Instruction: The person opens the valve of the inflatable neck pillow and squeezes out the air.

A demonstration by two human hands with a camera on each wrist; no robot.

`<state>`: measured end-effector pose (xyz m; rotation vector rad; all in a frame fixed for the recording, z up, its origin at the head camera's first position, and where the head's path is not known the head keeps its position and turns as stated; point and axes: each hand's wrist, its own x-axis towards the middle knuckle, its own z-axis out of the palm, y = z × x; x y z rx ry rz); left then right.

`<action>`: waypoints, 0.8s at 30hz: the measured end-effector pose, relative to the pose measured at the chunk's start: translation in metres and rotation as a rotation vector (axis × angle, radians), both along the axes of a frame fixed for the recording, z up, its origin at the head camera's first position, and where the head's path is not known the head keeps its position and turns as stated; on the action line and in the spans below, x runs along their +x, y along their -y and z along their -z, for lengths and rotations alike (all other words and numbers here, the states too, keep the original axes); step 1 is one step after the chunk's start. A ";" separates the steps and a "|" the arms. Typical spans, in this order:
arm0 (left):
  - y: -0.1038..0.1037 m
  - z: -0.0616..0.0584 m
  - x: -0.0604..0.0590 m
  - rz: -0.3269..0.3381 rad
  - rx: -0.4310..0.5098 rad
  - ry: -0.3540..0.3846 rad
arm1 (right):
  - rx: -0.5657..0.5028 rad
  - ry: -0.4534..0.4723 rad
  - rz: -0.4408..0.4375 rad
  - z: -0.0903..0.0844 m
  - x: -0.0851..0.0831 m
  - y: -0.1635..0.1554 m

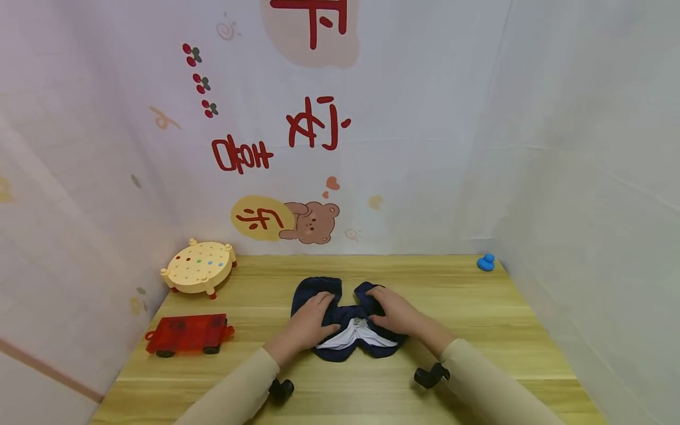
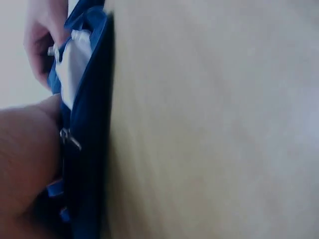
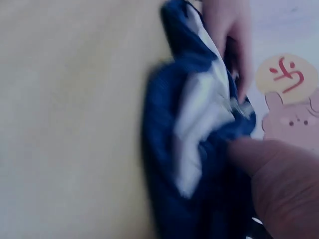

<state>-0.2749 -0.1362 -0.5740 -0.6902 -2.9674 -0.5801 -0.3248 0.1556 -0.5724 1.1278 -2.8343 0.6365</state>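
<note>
A navy cloth piece point(image 1: 340, 353), roughly U-shaped, lies spread on the wooden table. White lining point(image 1: 353, 334) shows along its middle, and a small metal zip pull point(image 2: 70, 138) hangs on its edge in the left wrist view. My left hand point(image 1: 310, 321) grips the left side, thumb toward the centre and fingers over the far part. On the other side my right hand point(image 1: 395, 310) holds the cloth between thumb and fingers, around its shorter right arm. The right wrist view is blurred, with the thumb pressed on the navy fabric point(image 3: 164, 109).
At the left stands a red toy cart point(image 1: 186, 333) with black wheels. Behind it is a round cream stool-like toy point(image 1: 199, 265) with coloured dots and short legs. A blue knobbed piece point(image 1: 486, 262) sits at the far right corner. White printed curtains enclose the table point(image 1: 478, 366).
</note>
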 end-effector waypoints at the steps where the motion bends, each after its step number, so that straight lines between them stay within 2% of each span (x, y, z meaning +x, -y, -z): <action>1: 0.003 0.002 -0.002 0.009 -0.014 0.016 | 0.030 0.037 0.002 -0.002 -0.003 0.002; 6: 0.012 0.008 -0.003 0.049 -0.076 0.121 | 0.129 0.154 0.012 -0.008 -0.008 0.005; 9: 0.014 0.008 -0.004 0.046 -0.087 0.151 | 0.163 0.190 0.043 -0.012 -0.011 0.005; 16: 0.021 0.006 -0.006 0.048 -0.047 0.170 | 0.246 0.231 0.070 -0.020 -0.032 0.008; 20: 0.024 0.014 -0.009 0.067 -0.044 0.171 | 0.257 0.253 0.103 -0.019 -0.044 0.001; 24: 0.026 0.012 -0.012 0.063 -0.047 0.178 | 0.252 0.231 0.151 -0.016 -0.055 -0.009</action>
